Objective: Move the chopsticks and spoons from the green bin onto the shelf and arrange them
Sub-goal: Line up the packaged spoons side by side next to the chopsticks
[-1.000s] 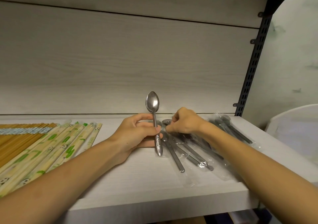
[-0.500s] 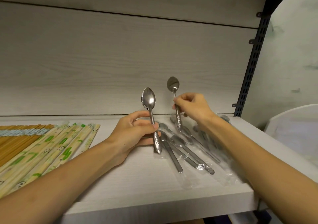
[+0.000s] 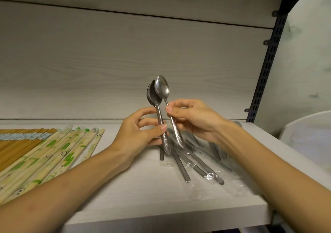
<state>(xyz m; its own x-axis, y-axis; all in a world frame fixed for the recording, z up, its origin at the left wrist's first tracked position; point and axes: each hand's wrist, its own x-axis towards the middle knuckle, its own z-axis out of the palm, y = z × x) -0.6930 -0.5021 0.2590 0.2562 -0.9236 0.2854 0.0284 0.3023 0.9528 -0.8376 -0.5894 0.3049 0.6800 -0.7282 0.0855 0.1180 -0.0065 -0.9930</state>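
My left hand (image 3: pixel 138 132) holds a small stack of steel spoons (image 3: pixel 152 94) upright by the handles above the pale wooden shelf (image 3: pixel 136 193). My right hand (image 3: pixel 195 118) pinches another steel spoon (image 3: pixel 162 87) by its handle, bowl up, right against the stack. Under both hands lie several spoons in clear plastic sleeves (image 3: pixel 198 166), handles toward the shelf's front edge. Wrapped chopsticks with green panda print (image 3: pixel 53 152) lie in a row at the left, beside a bundle of plain brown chopsticks (image 3: pixel 16 143). The green bin is out of view.
The shelf's wood-grain back wall rises behind the hands. A black slotted upright (image 3: pixel 265 71) bounds the shelf on the right, with a white rounded container (image 3: pixel 308 143) beyond it. Bare shelf surface shows between the chopsticks and the spoons.
My right hand picked a spoon out of the pile, lifted it, and brought it leftward against the spoons held upright in my left hand.
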